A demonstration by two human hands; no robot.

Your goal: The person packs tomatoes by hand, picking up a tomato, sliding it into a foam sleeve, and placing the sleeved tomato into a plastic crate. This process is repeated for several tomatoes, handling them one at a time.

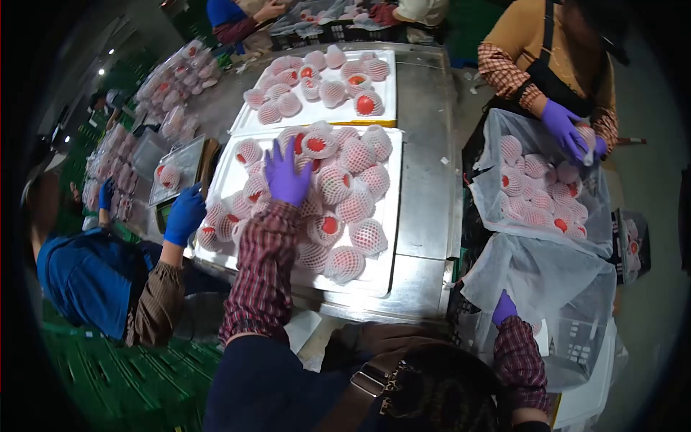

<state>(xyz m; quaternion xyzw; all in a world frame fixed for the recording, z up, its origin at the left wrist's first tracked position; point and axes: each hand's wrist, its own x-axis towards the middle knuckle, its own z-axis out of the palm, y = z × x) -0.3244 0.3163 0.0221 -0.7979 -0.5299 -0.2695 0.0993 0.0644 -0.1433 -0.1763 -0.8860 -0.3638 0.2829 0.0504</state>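
Observation:
My left hand (288, 175), in a purple glove, lies with its fingers spread on net-wrapped fruits (335, 183) heaped on a white foam tray (381, 277). Red skin shows through gaps in several of the nets. At the lower right, my right hand (506, 308), also purple-gloved, reaches into a lined crate (568, 288). Its fingers are mostly hidden by the translucent liner, so what they hold, if anything, cannot be made out.
Another foam tray of wrapped fruits (317, 86) lies beyond the near one. At the right, a co-worker's purple gloves (565, 129) are over a filled crate (543, 191). A co-worker's blue glove (184, 214) touches the near tray's left side. Bagged fruits (178, 79) are stacked at upper left.

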